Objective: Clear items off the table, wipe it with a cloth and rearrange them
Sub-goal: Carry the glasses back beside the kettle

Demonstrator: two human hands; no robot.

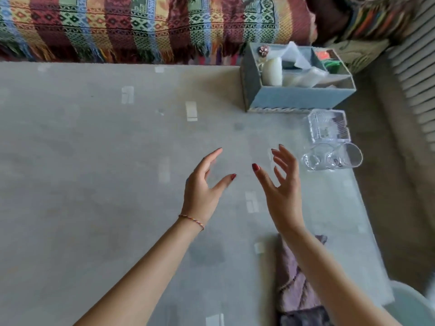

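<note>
Hands point(202, 184) point(280, 184) — both empty, fingers spread, above table point(94, 184)

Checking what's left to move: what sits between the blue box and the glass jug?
A clear glass dish sits between the blue box and the glass jug, shown in the head view.

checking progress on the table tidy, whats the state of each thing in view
left hand: open, above the table, holding nothing
right hand: open, fingers spread, holding nothing
blue box: upright, lidless, full of small items
clear tray: upright at the table edge
glass cup: lying on its side
purple cloth: crumpled on the table
table: mostly bare
</note>
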